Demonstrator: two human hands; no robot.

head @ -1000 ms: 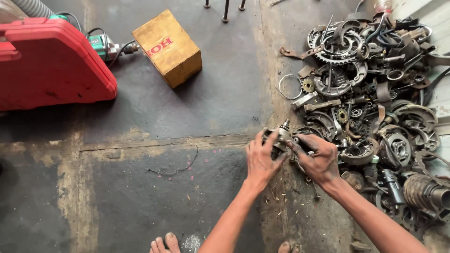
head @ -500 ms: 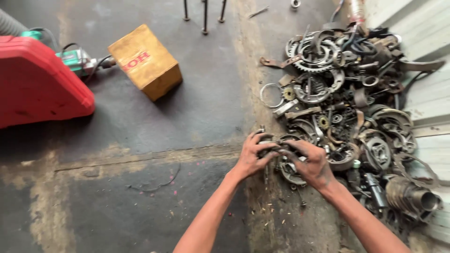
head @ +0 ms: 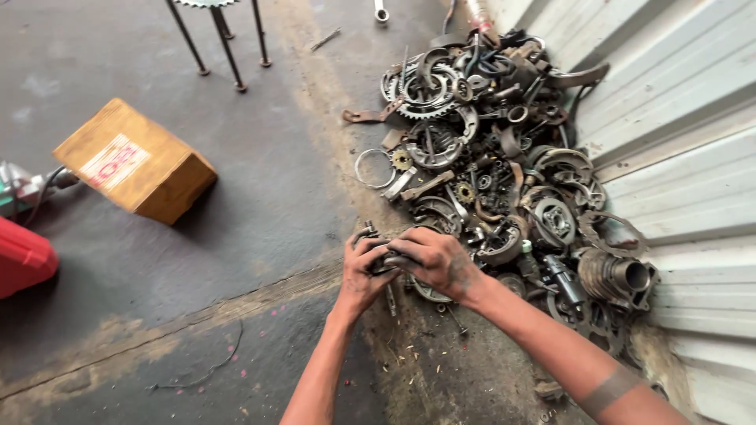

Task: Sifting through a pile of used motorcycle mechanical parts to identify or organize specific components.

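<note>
Concrete floor (head: 236, 260) w/ scrap pile (head: 504, 173); left hand (head: 364, 271) & right hand (head: 437, 260) fingers clamp small greasy metal part (head: 383, 258), prob heavy, stiff, slippery — grip by edges

The small metal part (head: 383, 256) is mostly hidden between the left hand (head: 361, 271) and the right hand (head: 437, 260), so its shape is unclear. The red case (head: 22, 260) and the stand legs (head: 224, 39) are cut off by the picture's edges.

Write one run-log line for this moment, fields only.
left hand: grips small metal part | right hand: on same part | beside: scrap metal pile | floor: wooden box
</note>
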